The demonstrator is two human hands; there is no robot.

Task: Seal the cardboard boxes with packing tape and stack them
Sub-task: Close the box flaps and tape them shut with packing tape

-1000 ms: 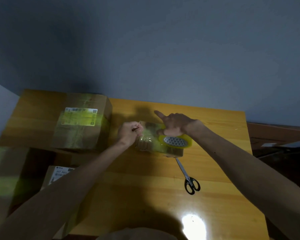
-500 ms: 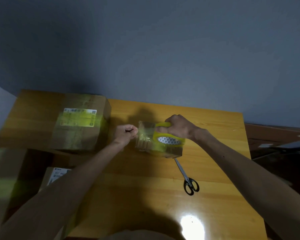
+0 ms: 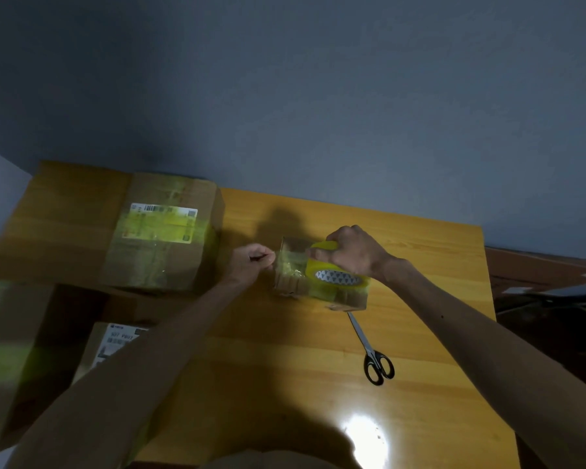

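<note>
Two hands on small brown cardboard box point(image 3: 296, 287), centre of yellow wooden table point(image 3: 430, 333): right hand point(image 3: 356, 253) curls round yellow tape roll point(image 3: 335, 277) on its top; left hand point(image 3: 251, 262) pinches clear tape strip point(image 3: 286, 265) at box's 9 o'clock edge. Black-handled scissors point(image 3: 374, 357) at 5 o'clock.

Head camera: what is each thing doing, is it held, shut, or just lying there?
small box, on the table, under the tape roll
tape roll, gripped by the right hand
left hand, pinches the tape's loose end
scissors, blades shut, lying untouched
labelled box, taped shut
</note>
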